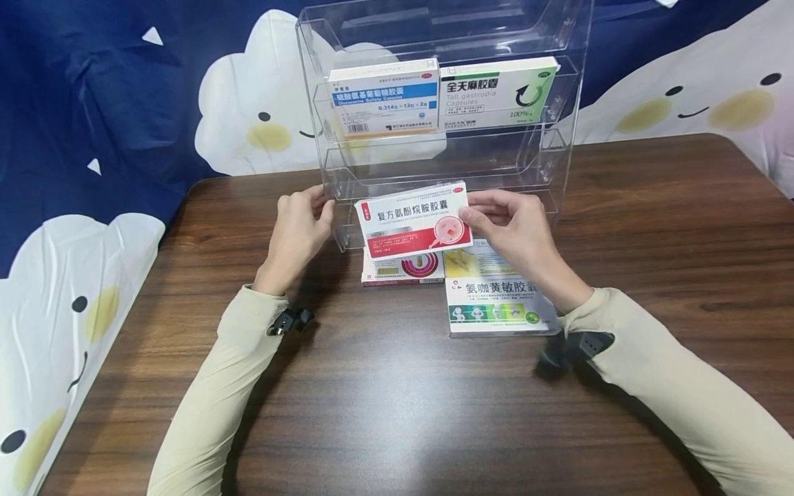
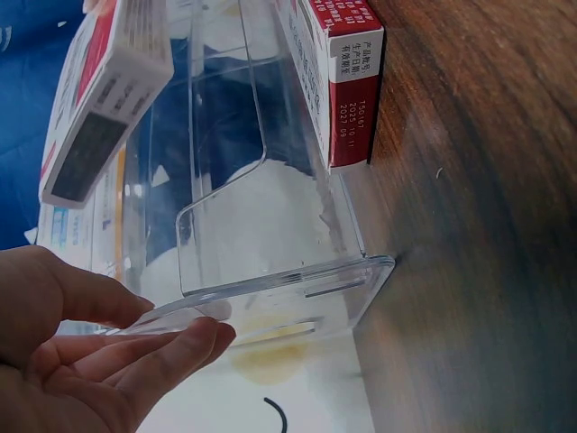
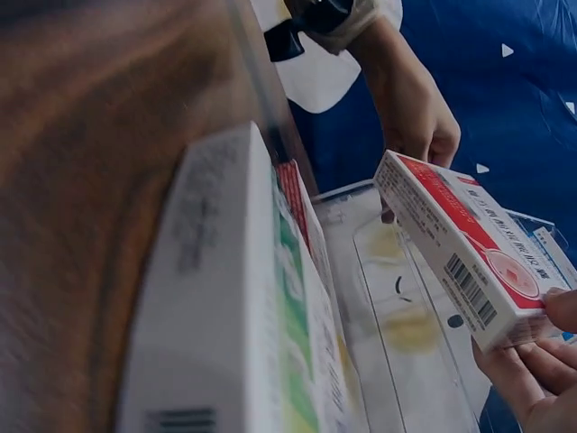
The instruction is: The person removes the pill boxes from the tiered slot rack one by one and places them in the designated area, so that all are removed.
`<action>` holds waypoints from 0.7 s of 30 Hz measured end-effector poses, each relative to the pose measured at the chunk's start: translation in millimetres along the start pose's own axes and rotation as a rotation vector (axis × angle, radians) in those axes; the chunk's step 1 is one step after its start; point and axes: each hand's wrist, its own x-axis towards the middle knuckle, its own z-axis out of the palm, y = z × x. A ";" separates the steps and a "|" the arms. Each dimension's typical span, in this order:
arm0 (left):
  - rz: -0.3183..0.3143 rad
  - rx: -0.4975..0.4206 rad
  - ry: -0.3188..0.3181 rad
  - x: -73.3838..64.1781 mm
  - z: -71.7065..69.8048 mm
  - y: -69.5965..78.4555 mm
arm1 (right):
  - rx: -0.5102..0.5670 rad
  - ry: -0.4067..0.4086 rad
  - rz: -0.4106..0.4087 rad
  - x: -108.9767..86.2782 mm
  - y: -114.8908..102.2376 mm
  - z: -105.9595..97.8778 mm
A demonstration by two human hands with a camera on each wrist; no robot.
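Note:
My right hand (image 1: 521, 227) holds a white-and-red capsule box (image 1: 412, 224) by its right end, thumb in front and fingers behind. The box is slightly tilted, in front of the lower part of a clear plastic display rack (image 1: 443, 160). With thumb and fingers, my left hand (image 1: 298, 231) pinches the edge of the rack's left side panel, which the left wrist view (image 2: 261, 293) shows closely. Below the held box, a white-and-magenta box (image 1: 403, 270) is partly covered by it. A white-and-green box (image 1: 496, 306) lies before a yellow-and-white box (image 1: 471, 262), which is partly hidden.
Higher on the rack, a blue-and-white capsule box (image 1: 384, 103) and a green-and-white capsule box (image 1: 496, 96) stand side by side. The rack stands on a brown wooden table (image 1: 372, 399). Behind hangs a dark blue cloth (image 1: 124, 83) with white clouds.

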 end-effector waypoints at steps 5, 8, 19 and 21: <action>-0.004 -0.001 -0.002 0.0 -0.1 -0.1 | 0.029 -0.087 0.064 -7.9 1.0 1.6; -0.005 -0.011 -0.007 0.2 -0.1 0.1 | 0.017 -0.123 0.088 -12.8 2.2 3.7; -0.002 -0.009 0.002 -0.1 1.3 -0.9 | 0.078 -0.233 0.164 -35.9 3.4 17.8; 0.000 -0.005 0.006 -0.1 1.3 -0.8 | 0.090 -0.253 0.187 -39.0 3.0 20.4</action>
